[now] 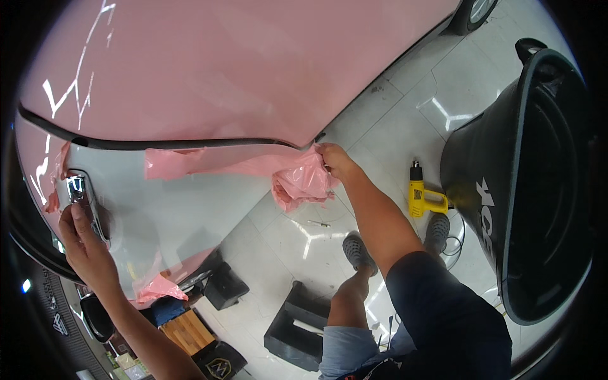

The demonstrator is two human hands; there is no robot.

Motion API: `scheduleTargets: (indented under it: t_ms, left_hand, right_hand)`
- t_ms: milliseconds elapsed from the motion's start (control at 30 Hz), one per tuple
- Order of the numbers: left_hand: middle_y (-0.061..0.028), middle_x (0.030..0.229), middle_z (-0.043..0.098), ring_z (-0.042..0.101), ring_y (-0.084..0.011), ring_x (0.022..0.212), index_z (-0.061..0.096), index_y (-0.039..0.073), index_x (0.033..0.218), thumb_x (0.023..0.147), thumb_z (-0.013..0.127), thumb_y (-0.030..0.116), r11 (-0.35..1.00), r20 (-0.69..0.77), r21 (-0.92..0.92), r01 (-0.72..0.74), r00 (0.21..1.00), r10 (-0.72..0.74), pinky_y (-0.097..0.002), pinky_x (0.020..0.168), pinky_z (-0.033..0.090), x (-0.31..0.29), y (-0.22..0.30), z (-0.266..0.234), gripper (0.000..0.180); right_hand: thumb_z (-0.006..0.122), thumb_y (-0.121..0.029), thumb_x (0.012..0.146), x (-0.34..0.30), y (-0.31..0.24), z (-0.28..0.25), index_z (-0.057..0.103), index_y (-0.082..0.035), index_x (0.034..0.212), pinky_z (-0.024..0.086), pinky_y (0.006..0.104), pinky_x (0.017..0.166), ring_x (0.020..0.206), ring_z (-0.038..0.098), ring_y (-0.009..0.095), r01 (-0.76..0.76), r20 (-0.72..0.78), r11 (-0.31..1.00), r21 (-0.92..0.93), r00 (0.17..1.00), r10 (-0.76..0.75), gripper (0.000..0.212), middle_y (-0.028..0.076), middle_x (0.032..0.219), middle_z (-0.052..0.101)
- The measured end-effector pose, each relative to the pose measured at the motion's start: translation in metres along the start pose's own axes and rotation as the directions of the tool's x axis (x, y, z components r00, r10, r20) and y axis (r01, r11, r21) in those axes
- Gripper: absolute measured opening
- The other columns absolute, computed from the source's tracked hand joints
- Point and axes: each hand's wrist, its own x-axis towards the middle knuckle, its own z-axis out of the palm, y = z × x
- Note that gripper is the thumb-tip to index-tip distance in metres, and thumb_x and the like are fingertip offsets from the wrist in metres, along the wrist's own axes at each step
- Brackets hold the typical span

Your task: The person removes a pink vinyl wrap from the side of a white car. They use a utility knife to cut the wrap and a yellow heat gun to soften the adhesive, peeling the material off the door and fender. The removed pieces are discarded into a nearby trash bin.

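Observation:
A bunched sheet of glossy pink film [303, 180] hangs from my right hand [337, 159], whose fingers are closed on its upper edge beside the panel gap. From there a strip of it runs left along the top of the white car door [183, 209], still lying against the surface at its far end. My left hand [85, 240] is at the chrome door handle [77, 185], fingers stretched out and fingertips at its lower end; whether they press on it is hard to tell. Torn pink film [159, 288] clings to the door's lower edge.
Pink bodywork [253, 69] spans the upper view. A yellow heat gun [423, 195] stands on the tiled floor near my feet. At right is a large black bin [475, 152]. A black step stool [294, 332] sits below, with a wooden-topped stool [188, 331] to its left.

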Motion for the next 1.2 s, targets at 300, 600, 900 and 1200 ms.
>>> scheduleTargets:
  t_ms: [300, 600, 900, 1200]
  left_hand:
    - [-0.0069, 0.092, 0.063, 0.058, -0.0146, 0.086, 0.061, 0.000, 0.107, 0.100, 0.044, 0.050, 0.994, 0.135, 0.006, 0.109, 0.985, -0.109, -0.0292, 0.081, 0.043, 0.017, -0.019, -0.002, 0.054]
    - [-0.0161, 0.106, 0.063, 0.056, -0.0274, 0.098, 0.055, -0.007, 0.123, 0.101, 0.034, 0.056, 0.968, 0.299, -0.024, 0.251, 0.925, -0.233, -0.0375, 0.091, 0.041, 0.009, -0.049, -0.013, 0.070]
    - [-0.0255, 0.121, 0.057, 0.056, -0.0341, 0.107, 0.051, -0.009, 0.125, 0.104, 0.028, 0.046, 0.948, 0.171, 0.058, 0.313, 0.933, -0.318, -0.0428, 0.093, 0.041, -0.089, -0.043, -0.084, 0.064]
    - [-0.0299, 0.121, 0.056, 0.056, -0.0433, 0.106, 0.052, -0.011, 0.120, 0.102, 0.038, 0.037, 0.898, 0.403, 0.438, 0.047, 0.883, -0.243, -0.0474, 0.090, 0.043, -0.180, -0.068, -0.187, 0.053]
  right_hand:
    - [0.053, -0.020, 0.095, -0.010, -0.004, 0.002, 0.062, -0.006, 0.105, 0.047, 0.0362, 0.065, 0.077, 0.057, 0.019, -0.009, -0.059, 0.999, -0.049, 0.998, 0.006, 0.019, 0.006, 0.093, 0.063]
    - [0.052, -0.016, 0.087, 0.031, 0.023, -0.011, 0.068, 0.000, 0.094, 0.052, 0.0438, 0.076, 0.086, 0.065, 0.038, 0.258, -0.098, 0.774, -0.578, 0.920, -0.380, 0.024, 0.022, 0.095, 0.067]
    - [0.051, -0.024, 0.086, -0.120, 0.042, -0.038, 0.067, -0.002, 0.090, 0.051, 0.0483, 0.078, 0.086, 0.064, 0.041, 0.130, -0.127, 0.684, -0.718, 0.941, -0.312, 0.027, 0.023, 0.090, 0.067]
    - [0.058, -0.011, 0.081, -0.233, 0.093, -0.040, 0.065, -0.001, 0.091, 0.052, 0.0448, 0.072, 0.080, 0.063, 0.037, 0.220, -0.020, 0.378, -0.899, 0.843, -0.538, 0.015, 0.017, 0.082, 0.064]
